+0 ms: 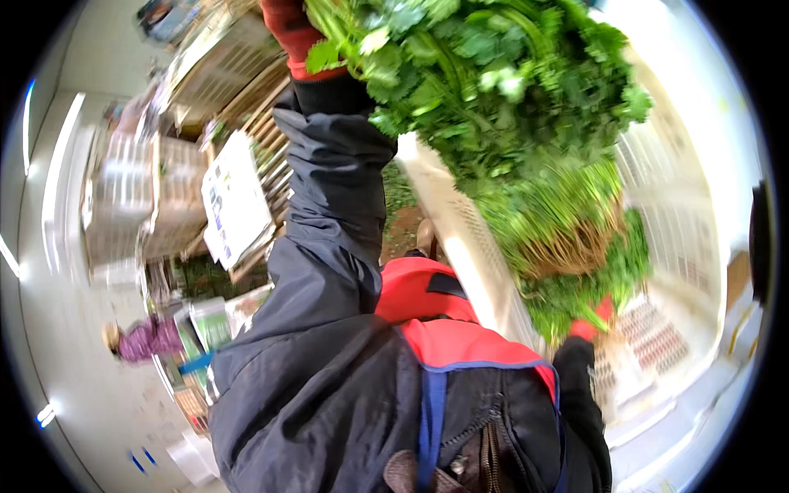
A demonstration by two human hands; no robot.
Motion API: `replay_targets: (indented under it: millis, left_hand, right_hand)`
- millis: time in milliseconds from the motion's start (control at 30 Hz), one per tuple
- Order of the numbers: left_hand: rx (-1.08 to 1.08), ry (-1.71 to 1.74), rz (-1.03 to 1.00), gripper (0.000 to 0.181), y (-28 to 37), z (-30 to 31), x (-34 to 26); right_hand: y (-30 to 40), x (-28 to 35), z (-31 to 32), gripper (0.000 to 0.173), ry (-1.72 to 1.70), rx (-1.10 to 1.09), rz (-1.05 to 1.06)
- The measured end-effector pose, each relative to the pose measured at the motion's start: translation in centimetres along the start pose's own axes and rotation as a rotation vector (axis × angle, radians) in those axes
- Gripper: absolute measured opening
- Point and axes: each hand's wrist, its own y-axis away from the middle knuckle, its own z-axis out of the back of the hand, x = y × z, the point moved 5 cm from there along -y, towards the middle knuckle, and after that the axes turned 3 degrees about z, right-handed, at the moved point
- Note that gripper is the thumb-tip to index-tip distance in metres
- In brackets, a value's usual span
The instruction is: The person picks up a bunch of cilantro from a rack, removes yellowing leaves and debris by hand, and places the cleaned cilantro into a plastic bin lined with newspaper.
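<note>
My left hand [299, 34], in a red glove, is at the top edge, partly cut off, at the stems of a big leafy bunch of coriander [493, 80] raised above a white plastic crate [487, 259]. Its fingers are mostly hidden. Inside the crate lie more leafy greens, with a bundle of thin green stems and brown roots [573, 246] on top. Lower right, my right hand [592, 320], also red-gloved, is inside the crate against green stalks [555, 314]. Blur and stalks hide its grip.
Slatted wooden crates [271, 148] stand at the left, with printed paper [237, 200] on them. Stacked pale crates [123, 203] are further left. A person in a purple top [148, 340] is at the far left. Leaf scraps [397, 191] lie on the floor beside the crate.
</note>
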Motion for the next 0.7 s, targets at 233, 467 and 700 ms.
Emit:
replay_targets:
  millis: [233, 467, 700]
  left_hand:
    - [-0.285, -0.245, 0.013, 0.038, 12.6, 19.0, -17.9]
    - [-0.54, 0.022, 0.2, 0.041, 22.1, 32.3, -19.2]
    - [-0.642, 0.306, 0.471, 0.052, 23.8, 39.0, -18.4]
  right_hand:
    - [-9.9, -1.9, 16.4, 0.024, -0.407, 0.9, -0.66]
    - [-21.8, 50.0, 36.4, 0.047, -0.363, 0.182, 0.723]
    - [-11.0, 89.1, 22.6, 0.074, -0.743, 1.223, 1.257]
